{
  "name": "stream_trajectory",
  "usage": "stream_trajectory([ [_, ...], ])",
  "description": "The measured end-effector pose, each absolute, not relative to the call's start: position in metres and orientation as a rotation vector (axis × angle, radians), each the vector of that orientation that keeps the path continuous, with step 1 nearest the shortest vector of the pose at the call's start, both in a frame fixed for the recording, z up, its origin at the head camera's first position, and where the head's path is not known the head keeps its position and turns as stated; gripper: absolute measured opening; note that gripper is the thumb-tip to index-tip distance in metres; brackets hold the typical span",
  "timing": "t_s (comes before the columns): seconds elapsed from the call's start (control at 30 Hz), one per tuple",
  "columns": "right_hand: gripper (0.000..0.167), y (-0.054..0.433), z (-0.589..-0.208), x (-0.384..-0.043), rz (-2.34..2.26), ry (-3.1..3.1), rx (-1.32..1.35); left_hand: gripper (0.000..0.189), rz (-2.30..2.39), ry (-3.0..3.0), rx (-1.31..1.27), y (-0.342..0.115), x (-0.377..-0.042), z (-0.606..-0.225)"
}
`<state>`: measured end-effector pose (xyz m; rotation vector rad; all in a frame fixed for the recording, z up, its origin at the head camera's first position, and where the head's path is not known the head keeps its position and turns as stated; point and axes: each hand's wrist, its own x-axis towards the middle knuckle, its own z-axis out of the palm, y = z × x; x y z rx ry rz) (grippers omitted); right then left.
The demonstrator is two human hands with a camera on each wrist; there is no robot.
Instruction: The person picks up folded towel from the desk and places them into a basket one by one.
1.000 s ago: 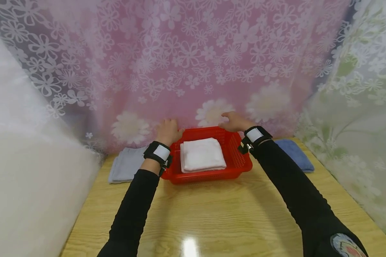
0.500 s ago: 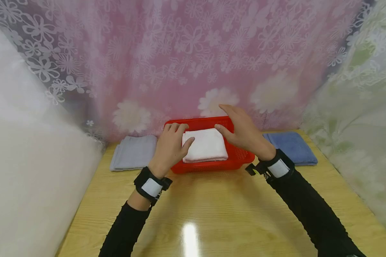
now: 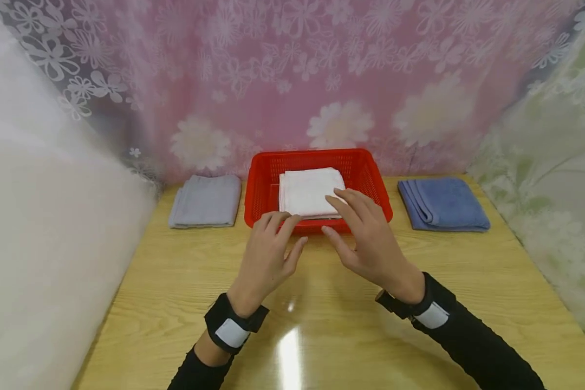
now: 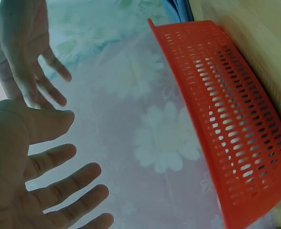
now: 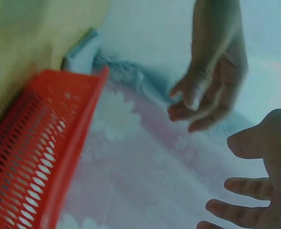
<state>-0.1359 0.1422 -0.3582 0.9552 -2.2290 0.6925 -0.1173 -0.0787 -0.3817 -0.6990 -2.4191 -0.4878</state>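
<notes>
A red plastic basket [image 3: 260,187] with perforated walls stands on the table, and a folded white towel [image 3: 309,189] lies inside it. My left hand [image 3: 268,257] hovers at the basket's near left side, fingers spread and holding nothing. At the near right my right hand [image 3: 370,244] is likewise spread and holds nothing; its fingertips overlap the towel's corner in the head view. Both wrist views show the hands apart from the basket's near wall [image 4: 226,109], above its rim.
A folded grey towel [image 3: 207,201] lies left of the basket, a folded blue towel [image 3: 443,204] right of it. All rest on the wooden table [image 3: 175,292]. A pink flowered curtain [image 3: 273,108] hangs right behind, with pale sheets at both sides.
Both hands have drawn back from the basket's far side and its rim towards me, and their fingers have spread. The basket and towels sit higher in the view as the head tilts down.
</notes>
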Motion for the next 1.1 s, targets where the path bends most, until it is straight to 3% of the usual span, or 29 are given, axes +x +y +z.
stream_trajectory([
  [0.47,0.05,0.114,-0.43,-0.116,0.608,-2.356,1.098,0.032,-0.57,-2.478,-0.638,-0.085,-0.084,-0.428],
  [1.1,0.056,0.135,-0.437,-0.138,0.538,-2.439,0.894,0.04,-0.577,-2.629,-0.442,-0.122,-0.088,-0.447],
])
